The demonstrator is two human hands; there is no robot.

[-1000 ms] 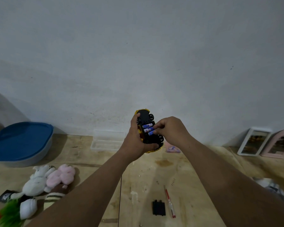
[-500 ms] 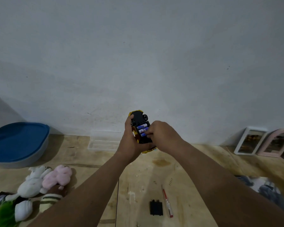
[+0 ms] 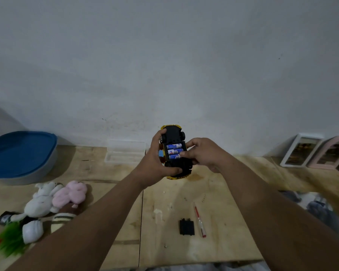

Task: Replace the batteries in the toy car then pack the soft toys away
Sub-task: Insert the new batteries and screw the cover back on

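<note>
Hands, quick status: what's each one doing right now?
Left hand: grips the upturned toy car.
Right hand: fingers curled at the batteries in the open bay, on the lowest one.

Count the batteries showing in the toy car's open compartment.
3, stacked side by side in the upturned toy car: top battery, middle battery, bottom battery, its end under the right hand. No others visible.

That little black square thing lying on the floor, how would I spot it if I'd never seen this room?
Start at the wooden floor in front of the white wall, then look straight below the upturned toy car held in both hands. There lies a small flat black cover, just left of a thin red-tipped screwdriver. It is the only dark, squarish piece there.
</note>
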